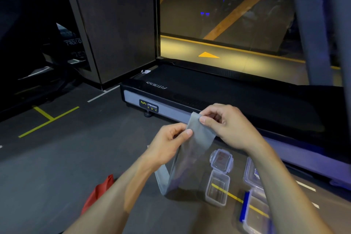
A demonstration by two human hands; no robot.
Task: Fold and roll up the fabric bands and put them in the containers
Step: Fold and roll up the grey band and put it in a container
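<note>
nearest on the floor [57,167], at the left behind the left forearm, lies one red fabric band [98,194], only partly seen. at the near right a clear container with a blue latch [254,213] sits partly behind the right forearm, and just beyond it a second clear piece with a blue label [252,175] is too hidden to tell whether it is a box or a lid. between the forearms stands one small open clear container [217,189], resting across a yellow floor line, with its clear lid [221,160] lying just beyond it, apart from the box.

above these, one grey fabric band [191,159] hangs in the air. it is thin, smooth and slightly translucent, doubled into a long loop whose low end droops close to the floor beside the small container; whether it touches the floor i cannot tell. the left hand [169,140] pinches its left edge near the top, thumb pressed on the cloth and fingers curled behind. the right hand [222,121] pinches the top corner between thumb and curled fingers, a little higher and farther than the left.

farther off stands one black treadmill [190,93] with a grey side rail and a "body strong" label, its deck running right. beyond it a tall glass pane [228,15] shows a yellow arrow outside.
</note>
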